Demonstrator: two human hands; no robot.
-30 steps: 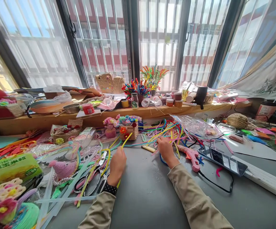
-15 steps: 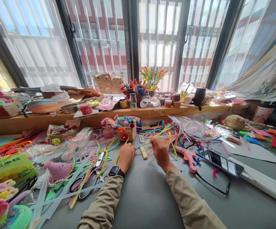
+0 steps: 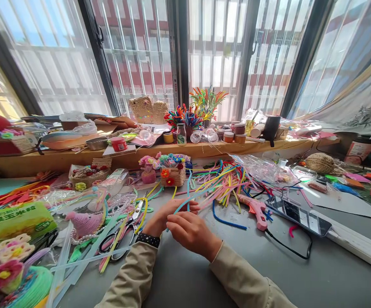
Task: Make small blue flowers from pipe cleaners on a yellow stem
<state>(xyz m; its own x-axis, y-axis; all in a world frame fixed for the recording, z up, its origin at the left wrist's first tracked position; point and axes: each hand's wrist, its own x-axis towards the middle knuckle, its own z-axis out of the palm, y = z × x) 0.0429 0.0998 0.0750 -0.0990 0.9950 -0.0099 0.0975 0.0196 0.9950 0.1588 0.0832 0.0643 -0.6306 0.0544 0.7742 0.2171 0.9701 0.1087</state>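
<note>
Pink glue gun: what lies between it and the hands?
In the head view, a bent blue pipe cleaner lies there on the grey table, with ends of the multicoloured pile just beyond.

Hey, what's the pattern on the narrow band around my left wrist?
The narrow band is black with small white dots, best seen in the head view.

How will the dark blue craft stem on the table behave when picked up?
The dark blue craft stem is probably light, being so thin. It likely bends easily yet keeps its shape, since it lies with a clear bend.
</note>
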